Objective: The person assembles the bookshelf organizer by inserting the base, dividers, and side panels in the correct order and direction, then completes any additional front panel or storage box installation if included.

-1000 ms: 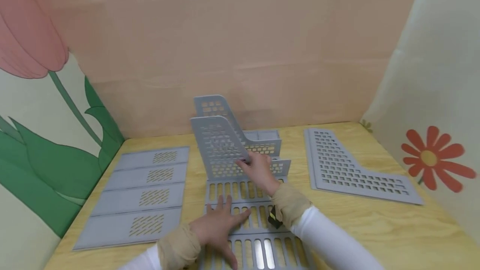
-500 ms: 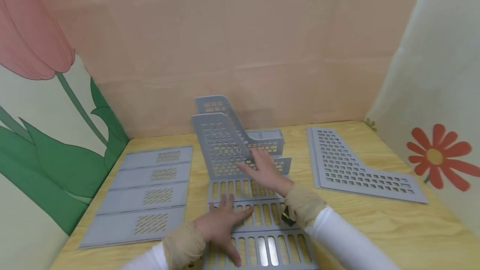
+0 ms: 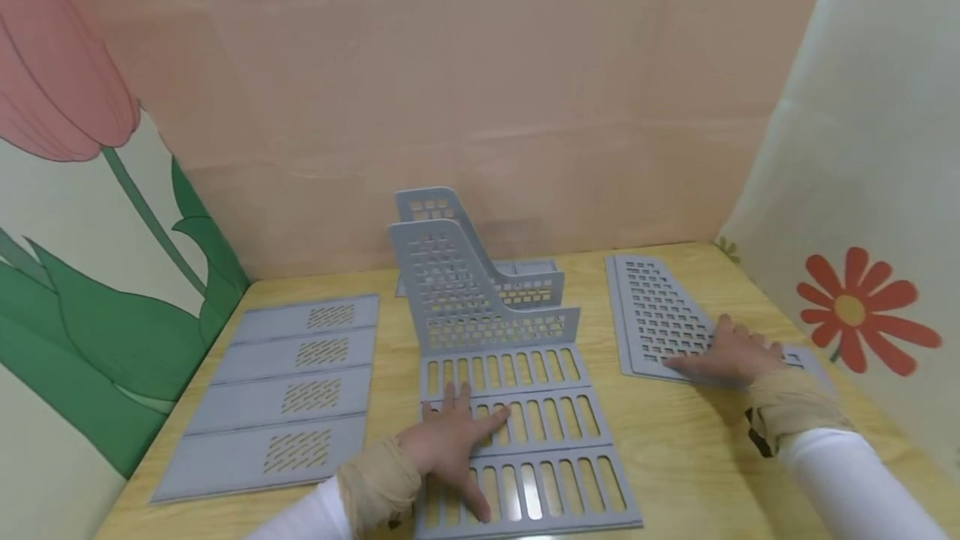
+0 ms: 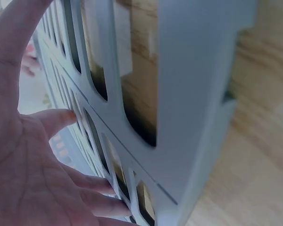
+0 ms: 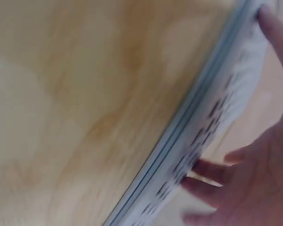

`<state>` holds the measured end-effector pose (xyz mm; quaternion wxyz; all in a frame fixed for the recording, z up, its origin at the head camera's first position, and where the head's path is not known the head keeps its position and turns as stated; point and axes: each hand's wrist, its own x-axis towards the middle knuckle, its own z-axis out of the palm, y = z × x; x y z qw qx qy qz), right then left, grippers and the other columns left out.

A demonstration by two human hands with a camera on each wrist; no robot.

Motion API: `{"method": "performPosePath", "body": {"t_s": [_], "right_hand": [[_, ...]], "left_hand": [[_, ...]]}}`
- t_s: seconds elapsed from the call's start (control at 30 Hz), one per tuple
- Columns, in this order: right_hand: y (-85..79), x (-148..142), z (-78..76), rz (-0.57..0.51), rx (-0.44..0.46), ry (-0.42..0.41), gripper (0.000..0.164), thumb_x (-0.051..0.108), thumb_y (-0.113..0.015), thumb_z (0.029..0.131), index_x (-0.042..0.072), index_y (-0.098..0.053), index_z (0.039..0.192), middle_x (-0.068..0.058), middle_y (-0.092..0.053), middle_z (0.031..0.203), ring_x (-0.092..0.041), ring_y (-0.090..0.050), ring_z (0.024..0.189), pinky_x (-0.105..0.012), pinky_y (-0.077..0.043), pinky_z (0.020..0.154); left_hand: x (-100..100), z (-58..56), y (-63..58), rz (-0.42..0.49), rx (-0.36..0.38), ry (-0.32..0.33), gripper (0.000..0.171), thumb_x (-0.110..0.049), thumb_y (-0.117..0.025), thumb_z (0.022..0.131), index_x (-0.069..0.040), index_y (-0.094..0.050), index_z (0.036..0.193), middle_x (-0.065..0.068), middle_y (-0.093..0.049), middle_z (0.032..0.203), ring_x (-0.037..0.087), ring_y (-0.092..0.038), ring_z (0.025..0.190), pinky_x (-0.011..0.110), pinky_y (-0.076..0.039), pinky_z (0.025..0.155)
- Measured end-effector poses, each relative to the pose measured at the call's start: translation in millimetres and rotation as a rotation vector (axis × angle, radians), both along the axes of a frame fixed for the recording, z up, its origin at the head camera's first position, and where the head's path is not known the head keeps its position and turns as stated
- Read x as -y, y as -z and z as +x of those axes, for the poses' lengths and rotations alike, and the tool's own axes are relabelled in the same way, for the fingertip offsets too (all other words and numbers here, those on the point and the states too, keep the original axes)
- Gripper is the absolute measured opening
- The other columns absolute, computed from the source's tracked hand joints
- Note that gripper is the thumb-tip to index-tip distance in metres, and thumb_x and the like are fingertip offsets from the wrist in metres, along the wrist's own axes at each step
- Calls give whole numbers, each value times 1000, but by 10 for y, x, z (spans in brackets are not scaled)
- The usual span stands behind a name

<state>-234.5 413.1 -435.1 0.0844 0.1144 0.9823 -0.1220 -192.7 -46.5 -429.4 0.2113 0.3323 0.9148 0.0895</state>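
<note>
right hand [image 3: 738, 354], bare: shifted from the front upright panel [image 3: 457, 290] to the flat pierced panels [image 3: 663, 315] at the right of the bench [image 3: 675, 457]. front upright panel: grey, notched, now without a hand on it and standing at the back of the visible slotted rows; judged steady enough to be left, so that the work appears to have passed to the flat pair. left hand [image 3: 447, 437]: unmoved in placing, palm down on the slotted panel [image 3: 555, 448], fingers spread wide across its left side, gripping nothing. right fingers: spread over the upper of the flat pierced panels, thumb toward the near edge, tips seemingly touching the surface, no grip closed; the right wrist view is blurred, so firmness of contact cannot be told. flat pierced panels: at least two, l-shaped, stacked slightly out of line, lying directly beneath the right fingers and well apart from the left ones. rear upright panel [image 3: 543, 281]: same outline, behind the front one, untouched. small flat piece [image 3: 528, 266]: partly hidden behind the uprights. hatched panel [image 3: 247, 390]: four strips with slanted cuts, flat at left, untouched.
</note>
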Motion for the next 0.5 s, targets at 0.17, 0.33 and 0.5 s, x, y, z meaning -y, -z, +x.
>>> {"method": "performPosePath", "body": {"t_s": [0.17, 0.33, 0.5], "right_hand": [[64, -113, -33, 4, 21, 16, 112, 84, -63, 56, -17, -44, 103, -29, -48, 86, -43, -45, 79, -54, -38, 67], [58, -98, -56, -22, 52, 48, 100, 83, -66, 53, -8, -47, 89, -19, -45, 78, -33, -43, 72, -44, -36, 61], [9, -70, -58, -13, -13, 78, 103, 83, -68, 49, -9, -45, 90, -19, -47, 76, -32, -44, 69, -46, -36, 62]], "left_hand": [[-2, 34, 0, 6, -12, -27, 127, -62, -85, 43, -41, -20, 150, 31, -3, 152, 51, 1, 137, 75, -10, 99], [24, 182, -27, 25, -56, -37, 113, -58, -84, 51, -35, -32, 148, 27, -12, 153, 49, -10, 138, 73, -18, 98], [91, 367, -42, 16, -81, 44, 100, -61, -77, 61, -36, -34, 147, 24, -17, 153, 51, -15, 136, 74, -23, 96]]}}
